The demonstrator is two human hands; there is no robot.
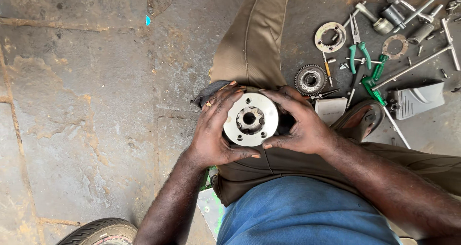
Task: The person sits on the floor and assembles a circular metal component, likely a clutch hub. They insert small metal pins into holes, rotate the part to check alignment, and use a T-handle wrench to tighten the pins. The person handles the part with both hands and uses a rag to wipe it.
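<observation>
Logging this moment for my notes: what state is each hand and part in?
Left hand: cupping the round metal disc.
Right hand: gripping the disc's other side.
Round metal disc: held face up over the lap.
Gear: lying flat on the floor.
Green-handled pliers: lying on the floor, handles apart.

**Bare metal, worn concrete**

The round hub (pixel 250 119) is machined metal, its flat face smooth with a dull satin sheen. The toothed gear (pixel 310 80) is darker metal, greasy and matt. The pliers (pixel 357 46) have steel jaws and glossy green plastic grips. The trousers (pixel 252 38) are matt khaki cloth. The floor (pixel 86 110) is rough concrete, stained, cracked and patchy.
</observation>
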